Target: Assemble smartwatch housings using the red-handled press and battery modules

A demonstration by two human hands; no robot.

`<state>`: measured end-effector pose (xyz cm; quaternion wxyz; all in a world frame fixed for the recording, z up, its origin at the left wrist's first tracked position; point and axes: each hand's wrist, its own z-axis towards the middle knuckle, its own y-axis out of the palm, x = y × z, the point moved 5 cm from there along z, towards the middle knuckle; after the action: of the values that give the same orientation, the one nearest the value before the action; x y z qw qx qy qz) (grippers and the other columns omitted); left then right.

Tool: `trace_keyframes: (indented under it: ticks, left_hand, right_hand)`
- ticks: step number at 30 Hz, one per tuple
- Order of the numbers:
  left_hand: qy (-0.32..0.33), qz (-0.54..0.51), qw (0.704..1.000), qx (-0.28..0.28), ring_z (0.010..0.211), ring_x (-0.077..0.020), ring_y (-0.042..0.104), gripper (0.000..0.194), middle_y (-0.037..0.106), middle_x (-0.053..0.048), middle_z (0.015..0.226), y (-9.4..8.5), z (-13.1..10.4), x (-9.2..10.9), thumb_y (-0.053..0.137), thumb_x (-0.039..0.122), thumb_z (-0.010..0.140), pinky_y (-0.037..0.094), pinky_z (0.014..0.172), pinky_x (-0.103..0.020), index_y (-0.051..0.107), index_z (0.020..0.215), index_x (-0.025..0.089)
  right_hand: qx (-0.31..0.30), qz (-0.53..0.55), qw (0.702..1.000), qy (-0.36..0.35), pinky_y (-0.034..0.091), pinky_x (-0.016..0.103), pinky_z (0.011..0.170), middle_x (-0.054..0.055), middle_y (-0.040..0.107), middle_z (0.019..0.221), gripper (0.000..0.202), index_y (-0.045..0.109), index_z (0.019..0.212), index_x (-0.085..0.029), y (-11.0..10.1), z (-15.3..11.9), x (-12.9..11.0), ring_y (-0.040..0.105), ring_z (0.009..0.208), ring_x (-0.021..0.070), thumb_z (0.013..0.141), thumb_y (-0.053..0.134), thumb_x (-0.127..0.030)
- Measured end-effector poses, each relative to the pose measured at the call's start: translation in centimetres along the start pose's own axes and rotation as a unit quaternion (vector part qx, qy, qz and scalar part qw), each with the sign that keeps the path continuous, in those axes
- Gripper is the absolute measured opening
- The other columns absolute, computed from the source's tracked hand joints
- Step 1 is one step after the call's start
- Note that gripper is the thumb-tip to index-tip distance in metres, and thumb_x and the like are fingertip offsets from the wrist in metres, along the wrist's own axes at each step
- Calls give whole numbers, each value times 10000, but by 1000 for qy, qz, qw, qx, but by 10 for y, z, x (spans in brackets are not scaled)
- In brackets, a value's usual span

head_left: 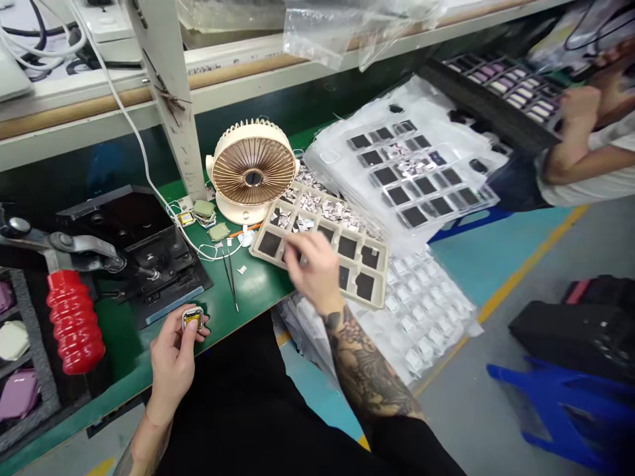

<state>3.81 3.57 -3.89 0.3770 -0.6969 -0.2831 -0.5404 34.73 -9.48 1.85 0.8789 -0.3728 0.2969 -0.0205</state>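
Observation:
My left hand (173,357) holds a small square device (192,319) with a metallic rim and a yellow part inside, close to the bench's front edge. Over the beige compartment tray (384,277) is my right hand (316,268), its fingers bent and drawn together; whether anything is between the fingertips is too small to tell. Black pieces lie in the tray's front compartments, and small whitish pieces fill several of the rear ones. Black tweezers (231,281) lie on the green bench (258,291) between my hands.
A beige fan (253,175) stands behind the tray. On the left is a black clamp fixture (149,264) with a red handle (74,324). Clear plastic trays (347,165) fill the right side. Another person's arm (578,142) shows at upper right, a blue stool (570,410) at lower right.

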Motion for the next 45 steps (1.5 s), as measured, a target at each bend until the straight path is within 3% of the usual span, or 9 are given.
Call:
trace_keyframes:
  ticks: [4,8,13,17,20,23,27,32,45]
  left_hand:
    - [16,4,1000,1,851,-212,817,356,847,-96,1075,0,-2,-4,695,461,1122,674,764,-339,726,1340,181]
    - [21,16,1000,0,831,-204,813,350,859,-92,1102,0,-3,-8,698,457,1119,675,764,-338,730,1353,198]
    - [12,8,1000,-1,840,-208,815,377,860,-103,1124,2,-3,-9,688,474,1121,679,776,-348,702,1380,201]
    - [-9,-22,1000,-14,845,-211,815,400,864,-111,1172,1,0,-8,687,476,1120,675,764,-353,592,1415,223]
    - [6,18,999,-34,785,-188,764,281,850,-85,1121,1,3,0,660,466,1134,622,706,-315,628,1285,231]
    - [66,96,993,-35,740,-173,712,224,814,-40,981,5,8,17,680,424,1126,565,691,-291,707,1236,230]
    - [152,101,982,-50,913,-205,773,170,835,-76,1110,19,17,31,653,316,1132,595,829,-315,761,1217,215]
    - [148,92,984,-49,927,-212,754,140,810,-67,1045,22,22,27,703,290,1106,587,863,-327,790,1184,213]
    - [153,54,983,-81,824,-186,613,151,680,-31,902,21,22,36,649,263,1126,492,787,-310,772,1067,198]
  right_hand:
    - [-140,-161,973,87,551,466,972,130,734,1094,195,800,1142,-196,-21,43,64,669,1065,319,1039,654,-275]
    - [-236,-192,945,121,503,402,896,125,705,1043,100,799,973,-192,-9,58,86,638,996,295,950,722,-253]
    - [-210,-151,960,111,439,348,788,75,692,907,85,709,836,-204,-3,59,78,610,845,229,903,682,-159]
    - [-111,-109,979,130,479,341,807,36,702,873,137,710,1032,-208,-23,54,71,624,801,206,962,596,-179]
    - [-34,-56,987,146,542,354,824,62,739,978,184,711,1106,-206,-32,41,59,663,833,203,1061,545,-271]
    - [-13,130,979,159,597,364,818,58,774,1026,190,755,1129,-228,-18,18,32,723,865,207,1061,707,-398]
    - [-79,317,936,130,610,388,867,45,775,1031,76,803,1100,-269,24,-16,-27,742,930,217,1032,800,-303]
    - [-170,395,897,101,567,359,834,35,708,1001,82,823,1072,-286,69,-40,-85,673,936,199,1041,779,-225]
    - [-221,379,897,54,602,364,899,27,739,1074,134,865,1067,-313,82,-36,-93,718,992,196,1010,822,-200]
